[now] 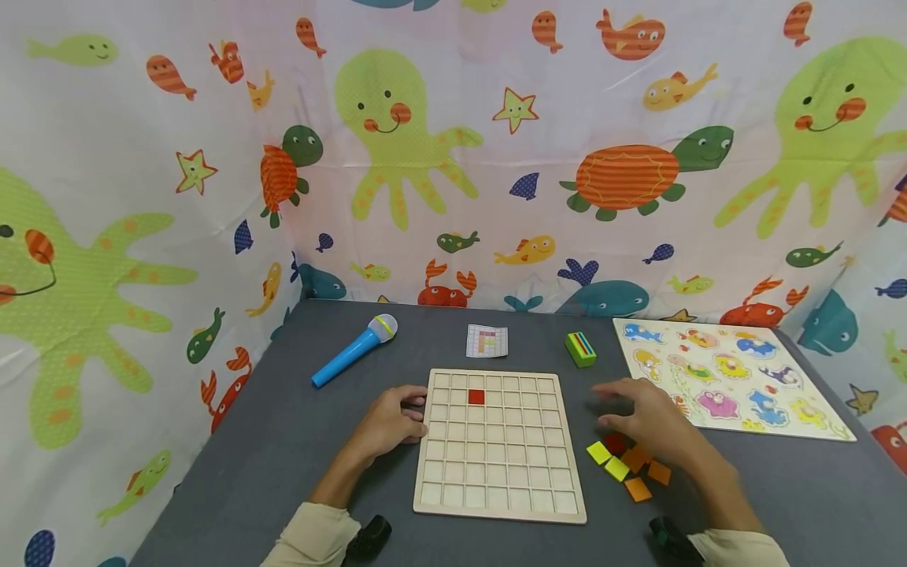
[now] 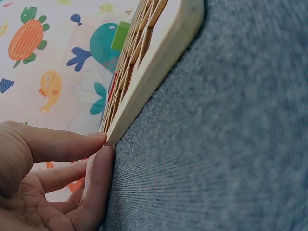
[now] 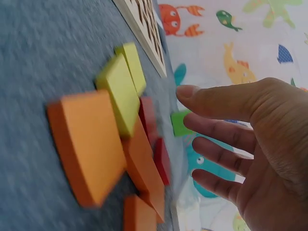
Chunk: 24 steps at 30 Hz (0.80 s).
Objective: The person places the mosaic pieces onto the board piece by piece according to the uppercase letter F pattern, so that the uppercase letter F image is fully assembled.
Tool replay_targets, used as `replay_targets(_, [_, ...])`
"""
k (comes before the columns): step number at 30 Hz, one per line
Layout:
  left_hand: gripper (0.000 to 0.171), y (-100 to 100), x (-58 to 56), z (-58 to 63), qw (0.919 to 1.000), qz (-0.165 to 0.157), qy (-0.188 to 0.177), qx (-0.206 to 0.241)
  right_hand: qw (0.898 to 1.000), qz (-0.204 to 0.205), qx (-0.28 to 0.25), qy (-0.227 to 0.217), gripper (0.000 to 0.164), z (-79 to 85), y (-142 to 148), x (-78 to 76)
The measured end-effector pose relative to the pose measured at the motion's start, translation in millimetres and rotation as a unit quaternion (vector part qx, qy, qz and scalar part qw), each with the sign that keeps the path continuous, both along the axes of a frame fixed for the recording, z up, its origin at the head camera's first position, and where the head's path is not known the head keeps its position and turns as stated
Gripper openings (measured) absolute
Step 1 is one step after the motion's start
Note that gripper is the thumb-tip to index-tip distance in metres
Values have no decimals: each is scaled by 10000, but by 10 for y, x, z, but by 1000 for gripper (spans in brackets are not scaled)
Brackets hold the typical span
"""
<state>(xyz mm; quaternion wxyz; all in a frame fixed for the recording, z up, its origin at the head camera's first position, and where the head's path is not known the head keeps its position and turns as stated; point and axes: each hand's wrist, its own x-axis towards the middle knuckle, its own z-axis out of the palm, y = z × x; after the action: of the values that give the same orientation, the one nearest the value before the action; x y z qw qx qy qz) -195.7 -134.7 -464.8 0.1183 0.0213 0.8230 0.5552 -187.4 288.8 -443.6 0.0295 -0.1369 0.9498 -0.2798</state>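
Note:
A wooden grid board [image 1: 501, 455] lies flat on the dark table, with one red tile [image 1: 476, 397] in a cell of its second row. My left hand [image 1: 391, 423] is at the board's left edge; in the left wrist view its thumb and a finger pinch the wooden rim [image 2: 137, 98]. To the right of the board, my right hand [image 1: 653, 419] hovers with fingers parted and nothing held. Beneath it lies a loose group of yellow tiles [image 1: 598, 452], orange tiles [image 1: 638, 490] and red tiles [image 3: 148, 118], partly overlapping.
Behind the board is a small card with a coloured grid pattern [image 1: 487, 342]. A blue toy microphone [image 1: 349, 356] lies at back left. On the right are a green block with coloured stripes [image 1: 581, 350] and a sea-animal puzzle board [image 1: 737, 413]. A patterned curtain [image 1: 439, 181] hangs behind.

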Motion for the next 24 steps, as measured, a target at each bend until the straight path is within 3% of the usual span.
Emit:
replay_targets(6, [65,-7,-10,-6,10000,-49,-14,59,9999,10,97,56,49,63,168,14])
replay_targets(14, [65,-14,-8,-2,9999,-74,-46,104,9971,-241,103,-711,52,102,335,33])
replay_targets(24, [64,-19,-16,-11,9999,-103,-19,70,9935,-269,111,-1097,43,51,472,16])
